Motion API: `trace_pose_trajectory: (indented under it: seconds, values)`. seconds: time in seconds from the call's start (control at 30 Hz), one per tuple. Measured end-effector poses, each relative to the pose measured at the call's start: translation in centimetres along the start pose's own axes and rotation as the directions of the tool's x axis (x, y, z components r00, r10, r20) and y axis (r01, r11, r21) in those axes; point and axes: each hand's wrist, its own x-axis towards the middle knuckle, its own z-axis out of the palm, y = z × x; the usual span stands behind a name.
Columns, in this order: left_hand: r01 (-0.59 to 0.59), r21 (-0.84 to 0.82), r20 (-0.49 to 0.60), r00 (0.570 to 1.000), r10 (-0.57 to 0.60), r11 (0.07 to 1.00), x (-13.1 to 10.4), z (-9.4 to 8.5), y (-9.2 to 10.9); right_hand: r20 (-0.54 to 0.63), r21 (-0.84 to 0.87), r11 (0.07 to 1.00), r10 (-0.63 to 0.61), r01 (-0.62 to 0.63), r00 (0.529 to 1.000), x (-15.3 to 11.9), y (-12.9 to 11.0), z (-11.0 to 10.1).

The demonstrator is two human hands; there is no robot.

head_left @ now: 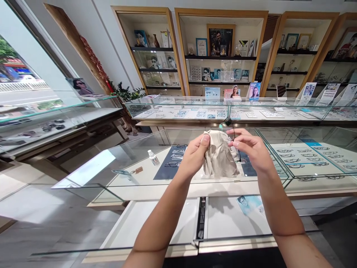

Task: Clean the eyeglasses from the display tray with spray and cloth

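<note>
A crumpled beige cloth hangs from my left hand, the thumb pressed on its upper edge. Beside it, my right hand pinches a thin dark-rimmed pair of eyeglasses between thumb and fingers. The cloth covers much of the eyeglasses, so I cannot tell whether the left fingers grip them too. Both hands are above a glass display case. To their left, a small white bottle stands upright, with a brown tag nearby.
Rows of eyeglasses lie inside the case at right. Below the glass top, two white drawers stick out toward me, one with a blue leaflet in it. Farther back are another glass counter and wooden display shelves.
</note>
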Motion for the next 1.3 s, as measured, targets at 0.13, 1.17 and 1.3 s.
trace_pose_trajectory:
  seconds: [0.13,1.17,1.3]
  values:
    - [0.048,-0.071,0.031,0.998,-0.046,0.996,0.0,0.0,-0.2,0.13,-0.078,0.995,0.078,-0.068,0.988,0.1,0.0,0.4]
    - [-0.007,-0.098,0.125,0.992,0.019,0.995,-0.3,0.1,1.3,0.305,0.191,0.937,0.228,-0.294,0.925,-0.5,-0.3,0.7]
    - [-0.131,-0.025,-0.096,0.987,0.128,0.991,-0.8,1.3,0.9,0.412,0.193,0.931,0.211,-0.311,0.887,-0.6,-0.4,1.3]
